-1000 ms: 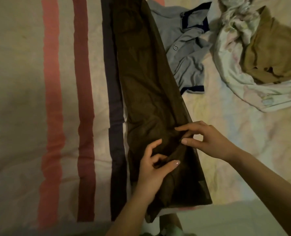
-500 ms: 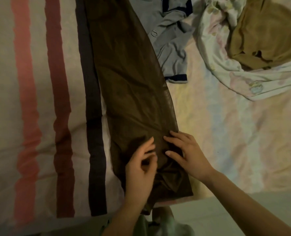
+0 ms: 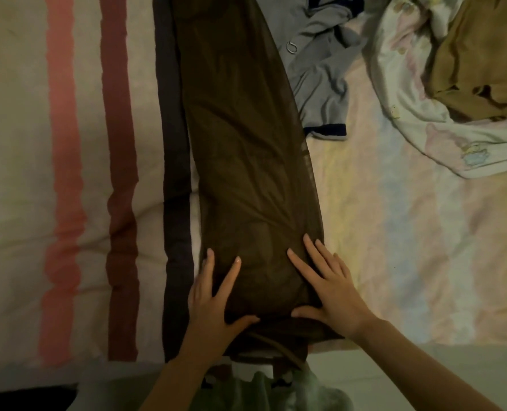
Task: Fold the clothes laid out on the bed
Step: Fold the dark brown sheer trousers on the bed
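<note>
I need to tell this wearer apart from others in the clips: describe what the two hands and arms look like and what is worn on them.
Both forearms are bare as far as the frame shows, with no sleeves, watch or bracelet in view. The left hand and right hand show no rings or gloves. The fingers are slender, and the nails look pale and glossy, extending a little past the fingertips.

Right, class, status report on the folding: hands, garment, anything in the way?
Both hands flat: left hand, right hand. Brown sheer garment lies long, unfolded. Grey shirt touches its right edge.

Dim warm light, soft focus, wide-angle edge distortion.
</note>
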Action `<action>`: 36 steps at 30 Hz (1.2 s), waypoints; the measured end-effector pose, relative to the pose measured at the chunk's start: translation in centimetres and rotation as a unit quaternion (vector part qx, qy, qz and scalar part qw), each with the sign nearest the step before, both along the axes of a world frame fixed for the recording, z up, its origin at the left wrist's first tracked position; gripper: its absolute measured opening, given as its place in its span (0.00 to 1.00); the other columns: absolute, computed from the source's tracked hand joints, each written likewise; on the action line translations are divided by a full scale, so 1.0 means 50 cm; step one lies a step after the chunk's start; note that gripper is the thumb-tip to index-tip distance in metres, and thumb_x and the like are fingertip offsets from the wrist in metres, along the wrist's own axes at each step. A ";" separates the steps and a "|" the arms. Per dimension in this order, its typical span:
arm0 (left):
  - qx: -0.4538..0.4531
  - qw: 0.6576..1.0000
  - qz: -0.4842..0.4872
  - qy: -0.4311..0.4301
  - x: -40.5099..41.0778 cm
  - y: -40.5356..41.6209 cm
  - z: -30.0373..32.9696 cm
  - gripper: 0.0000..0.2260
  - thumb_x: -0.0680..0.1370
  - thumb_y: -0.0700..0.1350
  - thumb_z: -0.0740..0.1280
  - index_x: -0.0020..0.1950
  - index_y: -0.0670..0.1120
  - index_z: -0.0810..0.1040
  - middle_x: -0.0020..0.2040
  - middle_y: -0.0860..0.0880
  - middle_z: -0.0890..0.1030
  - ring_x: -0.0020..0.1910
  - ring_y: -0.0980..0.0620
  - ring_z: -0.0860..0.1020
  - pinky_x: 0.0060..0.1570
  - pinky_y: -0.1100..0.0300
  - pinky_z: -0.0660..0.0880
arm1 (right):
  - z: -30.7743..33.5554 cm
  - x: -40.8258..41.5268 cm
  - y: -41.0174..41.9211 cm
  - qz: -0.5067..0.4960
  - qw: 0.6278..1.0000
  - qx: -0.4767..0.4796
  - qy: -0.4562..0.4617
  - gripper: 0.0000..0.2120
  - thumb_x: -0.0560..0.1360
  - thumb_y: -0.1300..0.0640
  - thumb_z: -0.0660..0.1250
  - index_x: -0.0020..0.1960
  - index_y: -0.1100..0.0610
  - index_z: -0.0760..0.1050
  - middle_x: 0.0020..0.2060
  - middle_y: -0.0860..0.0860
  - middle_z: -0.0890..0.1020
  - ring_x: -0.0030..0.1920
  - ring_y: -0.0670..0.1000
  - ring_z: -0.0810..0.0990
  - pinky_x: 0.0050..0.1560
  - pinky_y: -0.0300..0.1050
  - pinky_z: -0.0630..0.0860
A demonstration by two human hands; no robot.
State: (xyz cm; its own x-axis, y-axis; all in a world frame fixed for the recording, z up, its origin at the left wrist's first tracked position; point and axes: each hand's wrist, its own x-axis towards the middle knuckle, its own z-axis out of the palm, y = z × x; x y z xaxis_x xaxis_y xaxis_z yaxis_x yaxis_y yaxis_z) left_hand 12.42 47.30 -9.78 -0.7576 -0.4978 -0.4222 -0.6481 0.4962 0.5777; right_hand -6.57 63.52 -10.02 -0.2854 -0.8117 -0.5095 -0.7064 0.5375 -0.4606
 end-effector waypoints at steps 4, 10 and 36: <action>0.089 0.987 0.117 0.064 0.003 -0.032 0.013 0.39 0.64 0.73 0.65 0.72 0.71 0.51 0.77 0.59 0.43 0.76 0.54 0.48 0.71 0.49 0.54 | 0.012 0.011 0.005 -0.100 0.993 -0.049 -0.041 0.41 0.66 0.29 0.62 0.74 0.35 0.46 0.74 0.51 0.35 0.74 0.55 0.40 0.70 0.52 0.47; 0.255 0.935 0.202 0.142 -0.033 -0.090 0.021 0.27 0.73 0.55 0.66 0.69 0.71 0.59 0.73 0.62 0.61 0.72 0.64 0.60 0.69 0.60 0.62 | 0.037 0.008 -0.013 -0.249 0.944 -0.081 -0.202 0.36 0.65 0.35 0.68 0.70 0.31 0.56 0.64 0.38 0.56 0.64 0.39 0.59 0.67 0.31 0.60; 0.327 0.934 0.143 0.010 0.061 0.002 0.066 0.51 0.64 0.52 0.78 0.63 0.81 0.40 0.75 0.54 0.59 0.70 0.48 0.67 0.68 0.45 0.66 | 0.073 0.024 0.006 -0.243 0.933 -0.041 -0.262 0.34 0.72 0.58 0.70 0.70 0.37 0.59 0.62 0.28 0.63 0.63 0.33 0.65 0.63 0.27 0.63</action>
State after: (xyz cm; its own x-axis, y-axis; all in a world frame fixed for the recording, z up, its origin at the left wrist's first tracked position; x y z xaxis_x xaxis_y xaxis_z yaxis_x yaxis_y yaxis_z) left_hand 15.45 47.40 -6.51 -0.6442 -0.3219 -0.6938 -0.6855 -0.1595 0.7104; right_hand -5.35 63.84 -6.36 -0.3589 -0.6933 -0.6249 -0.0549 0.6841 -0.7274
